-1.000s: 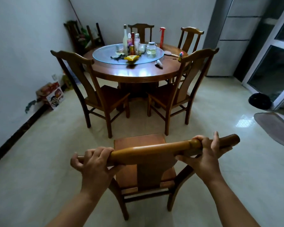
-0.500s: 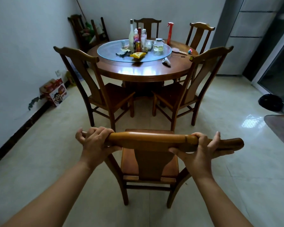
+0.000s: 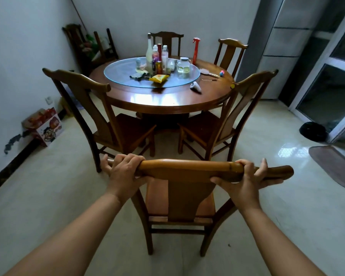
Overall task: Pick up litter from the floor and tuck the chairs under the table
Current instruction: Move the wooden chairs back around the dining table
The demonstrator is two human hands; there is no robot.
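Head view: both hands grip the top rail of a wooden chair facing the round desk.

The left hand (image 3: 126, 172) and right hand (image 3: 245, 180) curl round the near chair's (image 3: 189, 196) top rail; it stands on the floor, well short of the desk (image 3: 167, 104). Two chairs, the left chair (image 3: 100, 120) and right chair (image 3: 227, 120), flank the narrow gap ahead, so a crooked push would likely knock legs together. The carton (image 3: 46, 126) by the wall carries print too small to read.

The room is dimly lit, daylight being admitted through the glass door (image 3: 327, 100) at 3 o'clock. Glare is thrown on the desk (image 3: 147, 99) and floor (image 3: 291, 152). Edges are bent by wide-angle distortion.
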